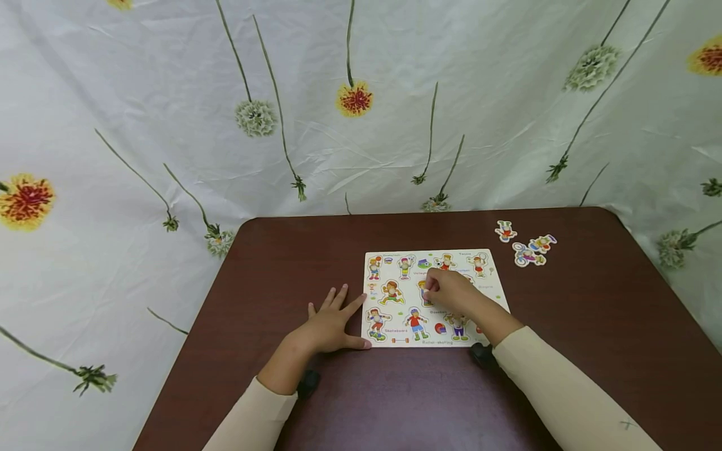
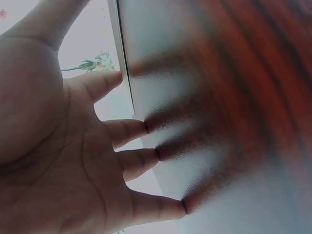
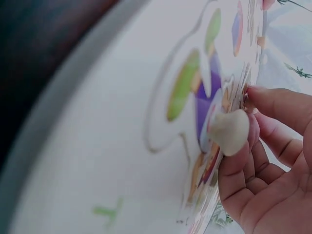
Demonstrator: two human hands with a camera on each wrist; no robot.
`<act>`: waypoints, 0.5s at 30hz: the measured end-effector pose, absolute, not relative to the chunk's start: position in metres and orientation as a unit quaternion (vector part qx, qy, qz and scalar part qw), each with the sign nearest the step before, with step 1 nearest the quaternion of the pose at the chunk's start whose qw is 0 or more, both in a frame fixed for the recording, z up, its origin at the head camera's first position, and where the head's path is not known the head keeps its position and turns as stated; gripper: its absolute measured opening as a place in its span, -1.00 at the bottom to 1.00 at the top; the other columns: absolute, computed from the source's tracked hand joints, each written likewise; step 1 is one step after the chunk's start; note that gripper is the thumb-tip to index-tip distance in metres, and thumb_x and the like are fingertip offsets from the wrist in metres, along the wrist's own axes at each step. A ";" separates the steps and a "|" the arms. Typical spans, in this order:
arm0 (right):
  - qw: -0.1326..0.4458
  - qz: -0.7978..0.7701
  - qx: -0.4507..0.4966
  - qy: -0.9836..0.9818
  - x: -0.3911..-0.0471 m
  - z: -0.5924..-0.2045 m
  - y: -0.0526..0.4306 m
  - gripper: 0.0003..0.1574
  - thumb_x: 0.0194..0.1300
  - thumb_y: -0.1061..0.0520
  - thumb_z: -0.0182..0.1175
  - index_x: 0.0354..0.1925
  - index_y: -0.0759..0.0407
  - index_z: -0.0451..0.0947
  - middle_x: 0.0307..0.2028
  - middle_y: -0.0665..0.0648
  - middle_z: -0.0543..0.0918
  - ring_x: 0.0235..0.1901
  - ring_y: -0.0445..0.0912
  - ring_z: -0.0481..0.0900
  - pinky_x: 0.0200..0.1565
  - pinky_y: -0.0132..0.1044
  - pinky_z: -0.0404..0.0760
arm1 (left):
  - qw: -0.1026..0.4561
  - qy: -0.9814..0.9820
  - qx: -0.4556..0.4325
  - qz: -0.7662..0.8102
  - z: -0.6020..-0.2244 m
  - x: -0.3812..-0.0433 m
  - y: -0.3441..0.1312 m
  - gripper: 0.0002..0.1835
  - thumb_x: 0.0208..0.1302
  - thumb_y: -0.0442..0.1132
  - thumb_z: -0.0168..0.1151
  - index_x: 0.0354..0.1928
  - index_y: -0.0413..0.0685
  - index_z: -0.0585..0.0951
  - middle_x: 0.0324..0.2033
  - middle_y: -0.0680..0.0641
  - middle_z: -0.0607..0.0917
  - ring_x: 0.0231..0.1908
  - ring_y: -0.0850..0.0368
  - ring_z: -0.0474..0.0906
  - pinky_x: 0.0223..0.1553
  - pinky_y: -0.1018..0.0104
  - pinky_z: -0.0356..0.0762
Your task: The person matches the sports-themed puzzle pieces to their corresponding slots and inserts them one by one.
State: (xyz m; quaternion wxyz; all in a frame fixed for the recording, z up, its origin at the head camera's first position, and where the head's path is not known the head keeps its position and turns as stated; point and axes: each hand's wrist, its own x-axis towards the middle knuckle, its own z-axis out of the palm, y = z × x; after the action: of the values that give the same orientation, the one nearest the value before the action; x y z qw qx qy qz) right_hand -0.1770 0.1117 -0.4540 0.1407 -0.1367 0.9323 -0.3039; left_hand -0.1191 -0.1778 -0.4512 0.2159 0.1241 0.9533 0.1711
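A white wooden puzzle board (image 1: pixel 408 287) with printed sports figures lies on the dark table. My right hand (image 1: pixel 451 293) is over its middle, thumb and fingers pinching a figure puzzle piece (image 1: pixel 423 292) above the word "Baseball". The pinched part is largely hidden by the fingers. In the right wrist view a white knob (image 3: pixel 229 131) on another figure stands close in front of the curled fingers. My left hand (image 1: pixel 327 329) rests with spread, straight fingers at the board's left side, index fingertip and thumb at its edge. In the left wrist view its fingertips (image 2: pixel 158 154) meet the glossy tabletop.
Several knobbed figures, such as a runner (image 1: pixel 391 292) and a roller skater (image 1: pixel 416 323), sit in the board. At the back right of the table (image 1: pixel 304 250) lie a loose figure (image 1: pixel 505 231), a cyclist piece (image 1: pixel 528 255) and another (image 1: pixel 543 243) overlapping it. A flowered cloth (image 1: pixel 383 163) hangs behind.
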 end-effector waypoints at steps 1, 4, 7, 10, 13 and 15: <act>0.142 -0.304 -0.135 0.932 -0.177 -0.454 0.112 -0.83 0.36 0.11 0.32 -0.31 0.09 0.51 -0.41 0.03 0.59 -0.43 -0.12 0.47 -0.33 -0.30 0.41 | 0.216 0.953 0.124 0.171 -0.451 -0.119 -0.178 0.09 0.08 0.31 0.45 0.60 0.36 0.11 0.63 -0.20 -0.13 0.62 -0.25 -0.30 0.37 -0.61 -0.26; 0.146 -0.304 -0.130 0.932 -0.179 -0.455 0.113 -0.82 0.35 0.08 0.34 -0.29 0.09 0.51 -0.40 0.03 0.58 -0.42 -0.13 0.47 -0.32 -0.29 0.41 | 0.216 0.953 0.125 0.171 -0.451 -0.119 -0.178 0.09 0.08 0.31 0.45 0.60 0.36 0.11 0.63 -0.21 -0.13 0.62 -0.26 -0.30 0.37 -0.62 -0.26; 0.153 -0.319 -0.119 0.928 -0.181 -0.456 0.115 -0.79 0.34 0.04 0.34 -0.24 0.09 0.51 -0.37 0.04 0.57 -0.41 -0.12 0.46 -0.32 -0.29 0.41 | 0.215 0.953 0.125 0.171 -0.451 -0.119 -0.178 0.09 0.08 0.30 0.45 0.60 0.36 0.11 0.63 -0.21 -0.13 0.62 -0.26 -0.30 0.36 -0.62 -0.25; 0.155 -0.348 -0.111 0.918 -0.182 -0.457 0.118 -0.77 0.35 0.01 0.32 -0.20 0.11 0.53 -0.32 0.06 0.58 -0.38 -0.11 0.47 -0.30 -0.28 0.44 | 0.214 0.954 0.126 0.171 -0.451 -0.119 -0.178 0.08 0.09 0.31 0.45 0.60 0.36 0.11 0.63 -0.21 -0.13 0.62 -0.26 -0.29 0.36 -0.62 -0.24; 0.151 -0.377 -0.104 0.908 -0.182 -0.457 0.121 -0.77 0.37 0.00 0.29 -0.17 0.13 0.55 -0.28 0.09 0.60 -0.33 -0.09 0.49 -0.27 -0.28 0.47 | 0.215 0.954 0.126 0.170 -0.451 -0.119 -0.179 0.08 0.09 0.31 0.44 0.60 0.36 0.11 0.63 -0.21 -0.13 0.62 -0.26 -0.29 0.36 -0.62 -0.25; 0.147 -0.394 -0.098 0.902 -0.182 -0.458 0.123 -0.77 0.37 0.01 0.28 -0.16 0.13 0.57 -0.26 0.09 0.60 -0.30 -0.08 0.50 -0.23 -0.28 0.48 | 0.214 0.954 0.126 0.170 -0.451 -0.118 -0.179 0.08 0.09 0.31 0.44 0.60 0.36 0.11 0.63 -0.21 -0.13 0.62 -0.26 -0.29 0.36 -0.62 -0.25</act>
State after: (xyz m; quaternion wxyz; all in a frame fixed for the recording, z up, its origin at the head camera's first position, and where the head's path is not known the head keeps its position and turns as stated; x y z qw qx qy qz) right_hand -0.1825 0.1227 -0.4577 0.1474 -0.0984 0.9019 -0.3940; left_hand -0.1183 -0.1787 -0.4511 0.2144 0.1256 0.9536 0.1699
